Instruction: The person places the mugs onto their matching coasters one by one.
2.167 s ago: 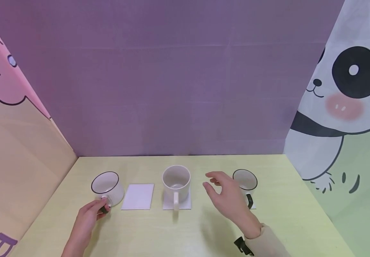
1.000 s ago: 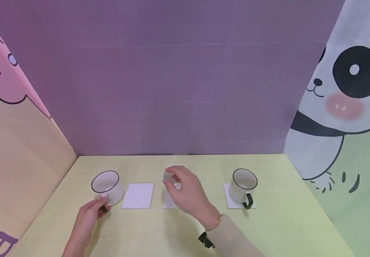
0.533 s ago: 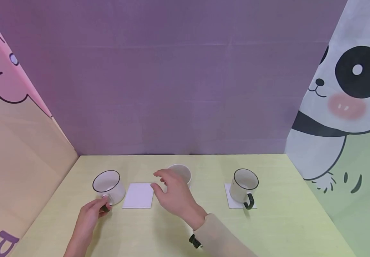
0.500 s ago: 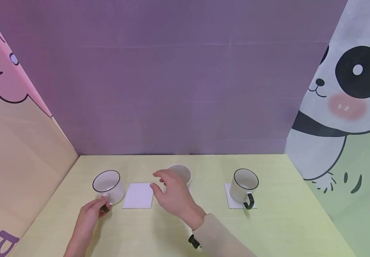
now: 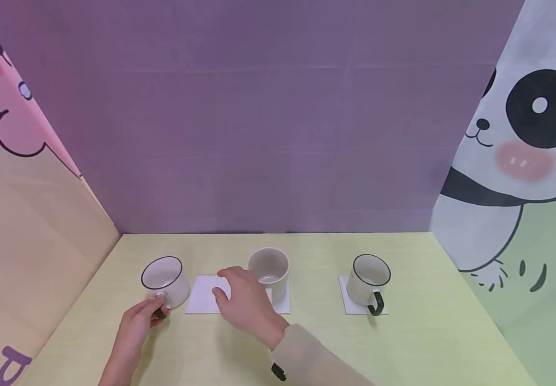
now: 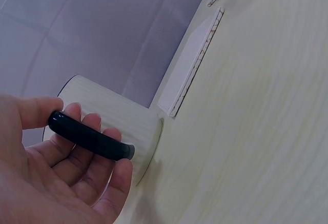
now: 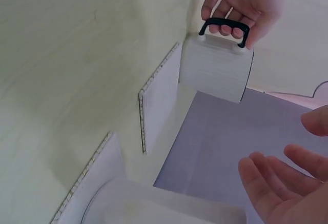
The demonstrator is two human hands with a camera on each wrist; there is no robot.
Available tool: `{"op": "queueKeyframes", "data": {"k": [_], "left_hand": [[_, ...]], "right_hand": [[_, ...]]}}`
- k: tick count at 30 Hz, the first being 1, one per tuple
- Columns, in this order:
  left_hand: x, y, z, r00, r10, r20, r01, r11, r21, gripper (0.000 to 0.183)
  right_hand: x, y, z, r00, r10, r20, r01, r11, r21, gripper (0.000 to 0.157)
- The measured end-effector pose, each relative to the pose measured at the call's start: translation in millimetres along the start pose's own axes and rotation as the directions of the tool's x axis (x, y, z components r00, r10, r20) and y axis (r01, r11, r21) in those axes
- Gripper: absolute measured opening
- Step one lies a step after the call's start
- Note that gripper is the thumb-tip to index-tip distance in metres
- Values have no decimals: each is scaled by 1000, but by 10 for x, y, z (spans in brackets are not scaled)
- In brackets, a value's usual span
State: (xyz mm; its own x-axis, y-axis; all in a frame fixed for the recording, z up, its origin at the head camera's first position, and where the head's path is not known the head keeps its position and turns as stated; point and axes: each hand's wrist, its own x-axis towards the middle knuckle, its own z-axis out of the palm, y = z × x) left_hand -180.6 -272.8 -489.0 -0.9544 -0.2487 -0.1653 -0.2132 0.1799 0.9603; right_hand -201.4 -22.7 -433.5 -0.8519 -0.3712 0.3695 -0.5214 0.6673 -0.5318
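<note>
My left hand (image 5: 135, 326) grips the black handle (image 6: 89, 137) of a white mug (image 5: 173, 292) with a dark rim, at the left of the table. That mug stands upright beside a square white coaster (image 5: 202, 295). My right hand (image 5: 245, 300) holds nothing; its fingers are relaxed and slightly bent, thumb apart, over the coaster's right part. Just right of it stands an all-white mug (image 5: 280, 276) on a second coaster (image 5: 283, 304), its handle partly hidden by the hand.
Farther right, a white mug (image 5: 362, 287) with a dark rim and black handle (image 5: 376, 304) stands on a third coaster (image 5: 350, 308). A purple cloth (image 5: 278, 134) hangs behind the pale wooden table (image 5: 427, 332), with printed cloth walls at both sides.
My right hand has moved left, from beside the right mug, across the middle mug, to over the left coaster. My left hand keeps its hold on the mug's handle.
</note>
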Motion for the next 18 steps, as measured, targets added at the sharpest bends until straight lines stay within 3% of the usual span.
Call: {"op": "queueKeyframes", "data": {"k": [7, 18], "left_hand": [[10, -13, 11, 1000, 1, -4, -1, 1000, -1, 40], [5, -2, 12, 1000, -2, -9, 2, 1000, -7, 40]], "right_hand": [[25, -6, 144, 1000, -1, 21, 4, 991, -131, 32], [65, 33, 396, 991, 83, 101, -59, 973, -222, 37]]}}
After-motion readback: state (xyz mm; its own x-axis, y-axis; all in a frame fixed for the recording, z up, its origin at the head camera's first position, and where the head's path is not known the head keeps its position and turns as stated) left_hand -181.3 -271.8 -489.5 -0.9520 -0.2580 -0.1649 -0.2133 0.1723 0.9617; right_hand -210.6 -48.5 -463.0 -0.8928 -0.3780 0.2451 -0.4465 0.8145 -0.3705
